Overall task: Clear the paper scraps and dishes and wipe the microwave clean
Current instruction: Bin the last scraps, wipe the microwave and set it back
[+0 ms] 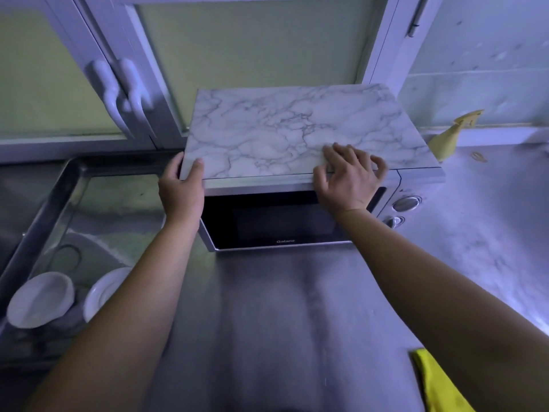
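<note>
Beneath the fingers [341, 154], left hand [181, 185] pinching its corner, right hand [347, 176] spread flat, the marble cover [282, 126] probably needs even pressure.

Dim, bluish light; soft focus, with wide-angle bending at the edges.

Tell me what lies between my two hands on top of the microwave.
Only the front edge of the marble-patterned sheet covering the microwave, bare between left hand and right hand, in the head view.
</note>
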Tool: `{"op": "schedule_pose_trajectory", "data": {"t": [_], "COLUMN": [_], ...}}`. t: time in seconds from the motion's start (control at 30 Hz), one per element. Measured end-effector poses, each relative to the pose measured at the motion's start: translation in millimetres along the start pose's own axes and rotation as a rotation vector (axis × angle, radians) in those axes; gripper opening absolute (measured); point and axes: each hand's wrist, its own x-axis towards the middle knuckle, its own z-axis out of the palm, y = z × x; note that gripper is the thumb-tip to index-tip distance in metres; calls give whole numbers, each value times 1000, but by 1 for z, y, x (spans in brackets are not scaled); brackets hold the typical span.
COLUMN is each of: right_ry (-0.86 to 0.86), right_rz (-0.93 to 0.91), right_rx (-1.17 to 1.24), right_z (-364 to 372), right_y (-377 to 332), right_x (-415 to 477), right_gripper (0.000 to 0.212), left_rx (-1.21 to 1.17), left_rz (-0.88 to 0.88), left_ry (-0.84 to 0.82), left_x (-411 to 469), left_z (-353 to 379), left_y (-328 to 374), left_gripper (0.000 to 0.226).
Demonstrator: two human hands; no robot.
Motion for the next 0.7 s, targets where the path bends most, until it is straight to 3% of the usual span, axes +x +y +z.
{"op": "schedule_pose_trajectory", "data": {"t": [0.17, 0.3, 0.37, 0.47, 0.53, 0.6, 0.7], "right_ry": [-22, -264, -323, -249, -272, -336, -397], "right_rz": [18, 8, 14, 95, 220, 414, 710], "right_rx": [1, 51, 186, 342, 360, 367, 286], "right_z": [-4, -19, -32, -64, -86, -109, -145], "right_y": [0, 0, 8, 34, 63, 98, 153], "right_x": [-2, 2, -9, -75, -141, -203, -270], "right_gripper": [31, 39, 39, 40, 36, 27, 18], "left_rx": [8, 76, 103, 245, 120, -78, -110], "left_rz": [19, 9, -9, 189, 307, 152, -112], "left_ry": [-20, -112, -180, -29, 70, -21, -314], "left_x": [-2, -1, -3, -29, -68, -116, -197], "left_z": [-1, -6, -10, -23, -27, -23, -5], "left_y": [1, 9, 13, 11, 1, -16, -48], "left_gripper": [27, 29, 37, 50, 33, 12, 25]}}
